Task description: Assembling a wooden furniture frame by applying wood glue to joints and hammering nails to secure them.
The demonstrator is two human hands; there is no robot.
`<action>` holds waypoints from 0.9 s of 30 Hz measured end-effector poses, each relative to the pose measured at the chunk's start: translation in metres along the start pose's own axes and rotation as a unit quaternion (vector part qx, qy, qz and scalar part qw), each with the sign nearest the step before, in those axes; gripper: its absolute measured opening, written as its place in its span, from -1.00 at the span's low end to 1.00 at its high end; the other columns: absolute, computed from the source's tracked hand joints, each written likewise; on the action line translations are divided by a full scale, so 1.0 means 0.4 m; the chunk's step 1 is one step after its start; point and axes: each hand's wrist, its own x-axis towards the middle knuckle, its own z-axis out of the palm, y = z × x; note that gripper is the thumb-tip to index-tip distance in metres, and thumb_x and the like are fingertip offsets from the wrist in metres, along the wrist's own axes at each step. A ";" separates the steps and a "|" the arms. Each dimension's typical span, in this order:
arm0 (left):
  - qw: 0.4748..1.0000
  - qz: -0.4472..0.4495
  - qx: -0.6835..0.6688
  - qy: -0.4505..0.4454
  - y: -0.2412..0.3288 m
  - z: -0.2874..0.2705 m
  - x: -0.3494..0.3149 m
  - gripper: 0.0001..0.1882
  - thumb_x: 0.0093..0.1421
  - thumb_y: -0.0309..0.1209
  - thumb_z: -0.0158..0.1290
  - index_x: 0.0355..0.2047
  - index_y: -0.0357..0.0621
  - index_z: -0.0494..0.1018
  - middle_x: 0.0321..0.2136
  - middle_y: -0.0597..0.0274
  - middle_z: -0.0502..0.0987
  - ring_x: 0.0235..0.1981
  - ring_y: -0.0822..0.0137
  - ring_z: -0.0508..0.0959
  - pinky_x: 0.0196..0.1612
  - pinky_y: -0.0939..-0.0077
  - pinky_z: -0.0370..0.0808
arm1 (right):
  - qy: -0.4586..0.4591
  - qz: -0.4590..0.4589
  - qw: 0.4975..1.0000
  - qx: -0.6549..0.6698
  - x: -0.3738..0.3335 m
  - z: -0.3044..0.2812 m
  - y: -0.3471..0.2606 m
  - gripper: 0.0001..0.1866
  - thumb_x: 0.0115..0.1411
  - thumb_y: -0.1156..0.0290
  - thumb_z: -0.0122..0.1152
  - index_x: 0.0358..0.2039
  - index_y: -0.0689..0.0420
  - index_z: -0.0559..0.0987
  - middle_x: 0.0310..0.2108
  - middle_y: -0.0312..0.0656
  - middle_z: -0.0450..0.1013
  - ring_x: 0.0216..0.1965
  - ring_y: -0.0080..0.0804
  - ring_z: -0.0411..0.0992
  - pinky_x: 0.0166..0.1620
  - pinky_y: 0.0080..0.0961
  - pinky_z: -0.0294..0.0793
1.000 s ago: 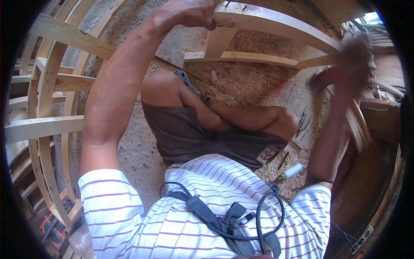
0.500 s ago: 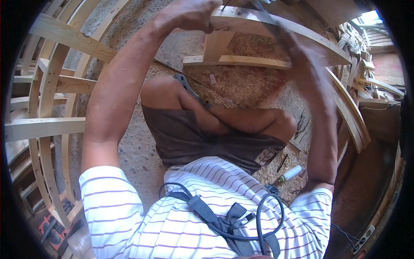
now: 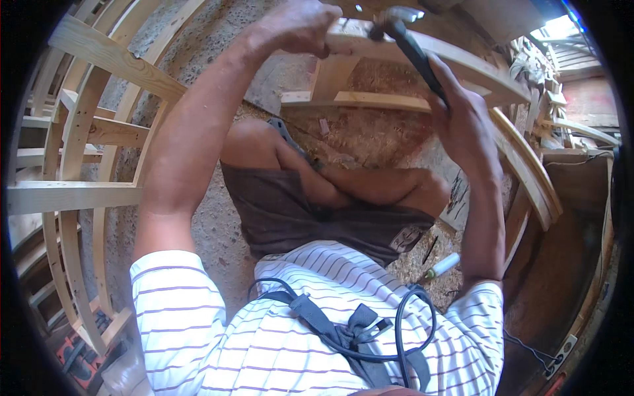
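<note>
Right hand [image 3: 462, 125]: grip closed round the hammer [image 3: 417, 58]. The hammer's head lies up and left of that grip, near the timber beam [image 3: 475, 71], whose long axis runs left to right. Left hand [image 3: 300, 30]: nearer the beam's left end, curled; whether it pinches anything cannot be told.

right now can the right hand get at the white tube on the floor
Probably not without letting go: the right hand is closed around the hammer, up by the wooden beam. The way itself looks free: the white tube lies uncovered near the right forearm.
</note>
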 end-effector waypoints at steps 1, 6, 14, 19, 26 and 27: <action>1.000 -0.001 -0.008 -0.006 0.023 -0.003 0.007 -0.45 -0.11 -0.28 0.41 -0.10 -0.11 0.48 -0.32 -0.06 0.65 -0.21 -0.08 0.66 -0.12 0.06 0.60 | 0.028 0.003 0.999 0.041 -0.040 -0.030 0.005 -0.50 0.37 0.45 0.13 0.31 0.11 0.38 -0.48 -0.16 0.46 -0.51 -0.36 0.44 -0.40 -0.32 0.47; 1.000 0.010 -0.017 -0.005 0.024 -0.012 0.004 -0.47 -0.11 -0.31 0.39 -0.12 -0.16 0.48 -0.35 -0.09 0.64 -0.25 -0.11 0.66 -0.14 0.06 0.60 | 0.198 0.102 0.913 0.343 -0.110 -0.105 -0.038 -0.41 0.40 0.22 0.19 0.38 0.08 0.31 -0.52 -0.34 0.42 -0.65 -0.74 0.28 -0.62 -0.67 0.22; 0.990 -0.059 0.042 0.120 0.006 0.006 -0.077 -0.49 0.01 -0.05 0.36 -0.25 -0.18 0.48 -0.37 -0.08 0.67 -0.30 -0.03 0.71 -0.18 0.06 0.63 | 0.223 0.127 0.927 0.274 -0.155 -0.185 -0.086 -0.44 0.42 0.34 0.14 0.38 0.13 0.29 -0.40 -0.27 0.48 -0.60 -0.74 0.32 -0.60 -0.68 0.25; 0.990 -0.039 0.015 0.135 0.028 0.006 -0.044 -0.47 -0.02 -0.03 0.38 -0.25 -0.18 0.48 -0.35 -0.08 0.67 -0.26 -0.01 0.71 -0.18 0.08 0.64 | 0.239 -0.037 0.936 -0.254 -0.351 -0.405 0.388 -0.49 0.36 0.24 0.16 0.28 0.06 0.41 -0.33 -0.22 0.57 -0.38 -0.49 0.53 -0.35 -0.48 0.50; 0.988 -0.057 0.026 0.143 0.014 0.023 -0.083 -0.48 -0.02 -0.04 0.40 -0.28 -0.17 0.47 -0.37 -0.04 0.67 -0.28 -0.01 0.71 -0.21 0.08 0.63 | 0.015 0.015 0.990 -0.142 0.059 0.001 0.026 -0.65 0.36 0.35 0.01 0.10 0.16 0.52 -0.12 0.07 0.57 -0.12 -0.06 0.55 -0.04 -0.16 0.53; 0.988 -0.054 0.028 0.144 0.011 0.030 -0.087 -0.48 -0.02 -0.04 0.40 -0.28 -0.17 0.47 -0.37 -0.04 0.67 -0.28 -0.01 0.71 -0.21 0.08 0.63 | 0.043 -0.057 0.994 0.081 0.022 0.062 0.009 -0.58 0.35 0.29 0.04 0.14 0.22 0.47 -0.10 0.07 0.55 -0.10 -0.12 0.53 -0.05 -0.21 0.51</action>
